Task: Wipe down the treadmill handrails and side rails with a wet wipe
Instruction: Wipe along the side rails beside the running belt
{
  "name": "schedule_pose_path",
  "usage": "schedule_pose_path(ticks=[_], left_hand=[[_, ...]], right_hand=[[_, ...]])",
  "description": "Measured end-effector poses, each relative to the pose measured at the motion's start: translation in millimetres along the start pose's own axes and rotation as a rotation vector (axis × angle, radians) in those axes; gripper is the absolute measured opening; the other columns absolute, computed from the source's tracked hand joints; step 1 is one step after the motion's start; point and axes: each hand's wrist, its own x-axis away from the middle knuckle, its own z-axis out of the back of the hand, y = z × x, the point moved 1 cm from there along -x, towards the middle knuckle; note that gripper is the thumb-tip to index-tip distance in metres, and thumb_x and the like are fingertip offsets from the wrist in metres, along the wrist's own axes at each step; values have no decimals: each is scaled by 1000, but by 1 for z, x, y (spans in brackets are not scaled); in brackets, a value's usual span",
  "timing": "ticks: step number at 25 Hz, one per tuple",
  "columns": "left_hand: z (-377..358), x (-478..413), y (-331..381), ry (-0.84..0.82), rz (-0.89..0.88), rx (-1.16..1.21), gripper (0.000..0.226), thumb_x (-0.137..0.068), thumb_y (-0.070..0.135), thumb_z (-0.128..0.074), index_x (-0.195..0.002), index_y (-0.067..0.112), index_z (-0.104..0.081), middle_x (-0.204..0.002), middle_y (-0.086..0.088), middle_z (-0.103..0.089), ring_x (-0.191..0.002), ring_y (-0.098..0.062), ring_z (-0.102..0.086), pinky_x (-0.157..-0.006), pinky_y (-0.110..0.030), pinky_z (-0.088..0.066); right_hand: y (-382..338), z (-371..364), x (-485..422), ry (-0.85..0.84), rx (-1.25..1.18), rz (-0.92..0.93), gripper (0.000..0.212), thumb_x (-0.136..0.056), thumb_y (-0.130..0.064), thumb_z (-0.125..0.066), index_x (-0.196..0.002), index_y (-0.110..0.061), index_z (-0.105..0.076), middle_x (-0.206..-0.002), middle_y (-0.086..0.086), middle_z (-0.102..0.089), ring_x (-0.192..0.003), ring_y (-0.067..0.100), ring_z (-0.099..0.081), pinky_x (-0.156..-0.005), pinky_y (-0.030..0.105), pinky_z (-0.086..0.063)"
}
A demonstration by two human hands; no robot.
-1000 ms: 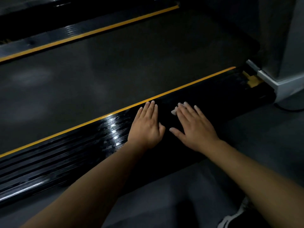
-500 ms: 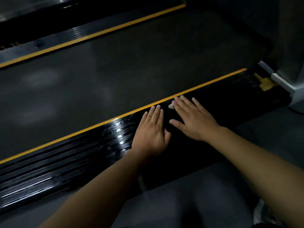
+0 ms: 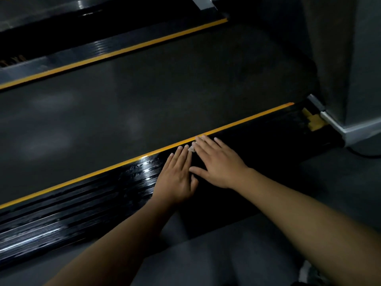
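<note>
Under the right hand [image 3: 218, 166], a wet wipe [image 3: 192, 149]

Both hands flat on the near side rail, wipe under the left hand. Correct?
No. The head view shows the wet wipe peeking out from under the fingers of the right hand, not the left hand. Both hands do lie flat on the near side rail.

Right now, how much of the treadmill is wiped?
The near side rail glistens wet left of the hands, so that part looks done. The right hand presses the wipe flat on the rail, the left hand resting alongside. Probably left: the dull stretch rightward and the far side rail; handrails aren't visible.
</note>
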Motion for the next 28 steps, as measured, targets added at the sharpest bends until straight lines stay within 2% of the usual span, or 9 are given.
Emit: schedule_pose_path(ticks=[3, 5, 7, 9, 13, 16, 20, 22, 28], left_hand=[[1, -1, 2, 21, 12, 23, 74, -95, 41, -32, -157, 0, -34, -166, -17, -27, -157, -28, -19, -126, -51, -22], [0, -3, 2, 30, 17, 28, 73, -96, 41, -33, -157, 0, -34, -166, -17, -29, -157, -29, -20, -125, -51, -23], [-2, -3, 0, 35, 14, 13, 74, -95, 40, -36, -155, -2, -36, -165, -18, -30, -156, -31, -22, -125, -52, -25], [-3, -1, 0, 48, 18, 4, 74, -92, 39, -38, -153, -3, -40, -163, -20, -33, -155, -32, -26, -124, -52, -27], [0, 0, 5, 62, 10, -6, 72, -93, 39, -39, -152, -2, -42, -163, -19, -35, -154, -32, -27, -125, -50, -25], [1, -2, 3, 58, 9, -8, 72, -93, 40, -39, -153, -1, -42, -163, -18, -34, -154, -32, -27, -125, -49, -24], [2, -2, 2, 55, 1, -9, 73, -95, 43, -37, -154, 0, -40, -163, -17, -33, -154, -29, -25, -126, -46, -20], [1, -2, 1, 48, 6, -6, 73, -96, 44, -35, -156, 2, -37, -165, -16, -30, -156, -27, -21, -127, -42, -15], [0, -3, -1, 47, -10, 14, 73, -97, 45, -35, -155, 1, -36, -165, -17, -30, -156, -27, -20, -127, -43, -16]], right_hand=[[4, 3, -3, 45, -30, -76, 95, -91, -74, 2, -165, -15, -10, -173, 4, -3, -159, 20, 2, -129, 43, -5], [-3, -2, -4, 43, -19, -1, 89, -95, -70, -4, -165, -15, -12, -173, 4, -4, -159, 19, 2, -129, 42, -3], [1, -4, -4, 55, 21, 41, 92, -92, -71, 1, -164, -15, -16, -173, 3, -9, -159, 19, -3, -128, 42, -4], [19, -2, -5, 78, 18, -66, 93, -93, -72, -3, -163, -13, -18, -172, 5, -12, -159, 21, -6, -128, 43, -6], [42, -4, 5, 30, 30, -72, 93, -96, -74, -10, -164, -11, -6, -173, 7, 1, -159, 22, 4, -129, 43, -3], [49, -2, 8, 59, -4, -119, 92, -96, -74, -10, -164, -13, -10, -173, 5, -2, -159, 21, 2, -129, 44, -5], [44, -5, 17, 39, 39, -26, 92, -96, -76, -11, -165, -14, -8, -173, 4, 1, -159, 20, 5, -129, 42, -2], [48, -5, 19, 45, 5, -84, 89, -98, -75, -11, -165, -16, -9, -173, 2, -1, -159, 19, 3, -129, 42, -2], [40, -12, 36, 35, 27, -43, 86, -98, -72, -9, -165, -17, -6, -173, 1, 2, -159, 16, 7, -129, 41, 1]])
